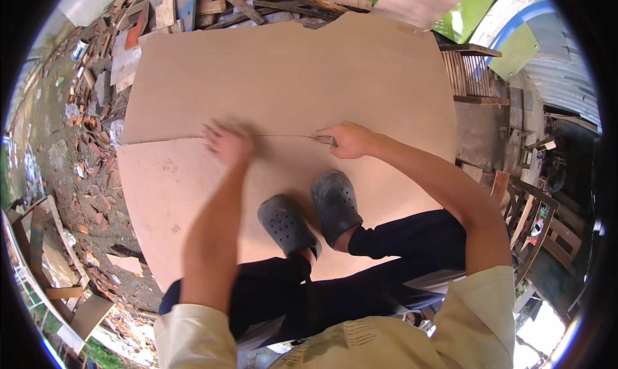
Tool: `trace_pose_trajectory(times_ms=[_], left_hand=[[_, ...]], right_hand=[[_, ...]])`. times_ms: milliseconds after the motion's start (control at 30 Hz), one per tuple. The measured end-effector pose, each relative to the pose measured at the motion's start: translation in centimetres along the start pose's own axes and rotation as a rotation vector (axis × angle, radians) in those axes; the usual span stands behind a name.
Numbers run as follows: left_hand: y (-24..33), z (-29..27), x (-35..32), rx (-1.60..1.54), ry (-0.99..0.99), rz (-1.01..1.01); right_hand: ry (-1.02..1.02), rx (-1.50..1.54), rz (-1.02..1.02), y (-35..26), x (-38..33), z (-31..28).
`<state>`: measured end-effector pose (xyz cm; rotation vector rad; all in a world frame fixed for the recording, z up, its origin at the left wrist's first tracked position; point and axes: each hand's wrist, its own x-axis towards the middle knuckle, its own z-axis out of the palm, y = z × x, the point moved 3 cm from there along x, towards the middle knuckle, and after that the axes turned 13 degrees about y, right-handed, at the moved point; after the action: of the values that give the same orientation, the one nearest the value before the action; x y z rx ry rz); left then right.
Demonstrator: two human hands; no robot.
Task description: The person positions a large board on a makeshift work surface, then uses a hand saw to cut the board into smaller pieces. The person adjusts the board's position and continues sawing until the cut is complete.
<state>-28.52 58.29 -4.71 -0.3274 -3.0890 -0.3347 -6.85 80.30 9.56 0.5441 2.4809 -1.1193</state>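
We squat on the big brown board [283,79] with both dark clogs [312,217] planted on it, so our weight keeps it from sliding. Our left hand [226,143] lies open and flat just beside the cut line [283,136] — it presses the sheet down. Our right hand [351,140] is closed around a small cutting tool [324,139], its tip on the line; scrap wood [212,5] lies beyond.

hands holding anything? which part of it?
Right hand grips a small cutting tool by its handle; blade end on the board. Left hand is blurred, apparently flat on the board.
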Motion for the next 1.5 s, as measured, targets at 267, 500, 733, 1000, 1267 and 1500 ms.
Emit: trace_pose_trajectory(times_ms=[267,500,733,1000,1267,1500], left_hand=[[12.5,-3.2,-13.8,-0.053,-0.253,-0.414],[13.0,-2.0,-15.4,0.026,-0.207,-0.389],[11.5,0.4,-16.0,0.083,0.032,-0.275],[13.1,-1.2,-17.0,0.057,-0.027,-0.357],[12.5,-2.2,-17.1,0.023,0.03,-0.324],[13.1,-2.7,-18.0,-0.01,0.076,-0.287]], right_hand=[[-0.07,-0.006,0.006,-1.6,1.5,0.3],[-0.056,-0.044,0.066,-2.1,1.3,0.0],[-0.015,-0.002,0.047,-2.6,-0.3,1.4],[0.107,0.124,-0.03,-1.8,-0.7,1.0],[-0.045,0.121,-0.003,-2.9,-2.1,-2.3],[-0.198,0.075,0.078,-3.0,-4.9,-7.0]])
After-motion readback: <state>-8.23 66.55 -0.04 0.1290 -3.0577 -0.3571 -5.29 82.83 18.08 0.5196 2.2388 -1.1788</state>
